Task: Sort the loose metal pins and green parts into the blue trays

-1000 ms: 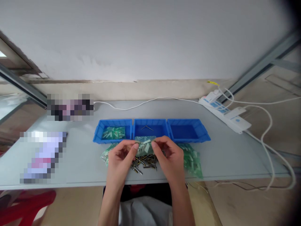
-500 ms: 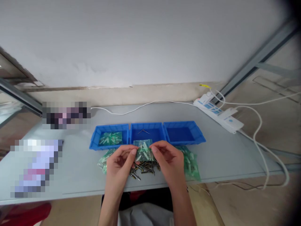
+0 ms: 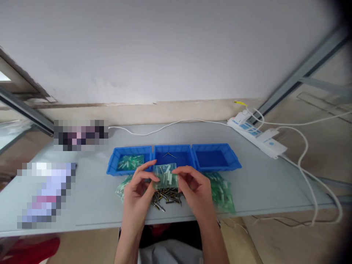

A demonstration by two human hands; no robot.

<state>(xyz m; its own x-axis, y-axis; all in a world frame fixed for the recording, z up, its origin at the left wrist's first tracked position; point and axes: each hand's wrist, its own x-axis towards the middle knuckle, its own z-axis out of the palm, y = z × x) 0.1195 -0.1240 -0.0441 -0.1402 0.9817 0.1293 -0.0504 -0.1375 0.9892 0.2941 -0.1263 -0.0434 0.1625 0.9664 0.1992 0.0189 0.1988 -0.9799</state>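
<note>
While the left hand (image 3: 140,187) and right hand (image 3: 194,185) each pinch a side of the small clear-green plastic bag of pale pins (image 3: 165,175) above the heap of dark metal pins (image 3: 166,196), the grey tabletop (image 3: 261,183) shows little sorted: three glossy blue plastic bins (image 3: 174,157), the rightmost bare

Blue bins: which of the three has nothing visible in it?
The right-hand blue bin shows only bare blue floor. The left bin holds green-tinted bags of small parts, and the middle bin has a couple of thin metal pins.
</note>
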